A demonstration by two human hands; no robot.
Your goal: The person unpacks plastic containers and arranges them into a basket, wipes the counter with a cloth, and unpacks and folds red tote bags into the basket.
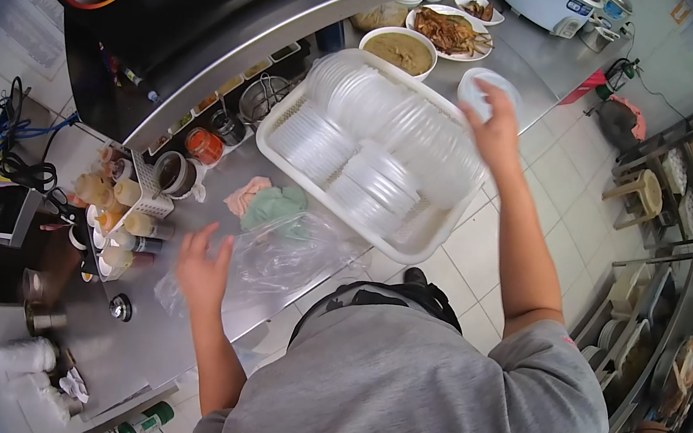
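A white plastic basket (414,250) on the steel counter holds stacks of clear round lids (369,186) and nested clear containers (399,116). My right hand (496,130) is over the basket's right end, fingers apart, beside a round translucent lid or container (486,93); whether they touch is unclear. My left hand (204,265) hovers over the counter with fingers spread and nothing in it. Near it lie a crumpled clear plastic bag (286,252), a green cloth (275,208) and a pink cloth (246,195).
Behind the basket stand a bowl of brown soup (400,51), a plate of fried food (450,33) and a white cooker (544,1). Sauce bottles (128,193) and a call bell (120,306) are at the left. Shelves (656,293) stand at the right.
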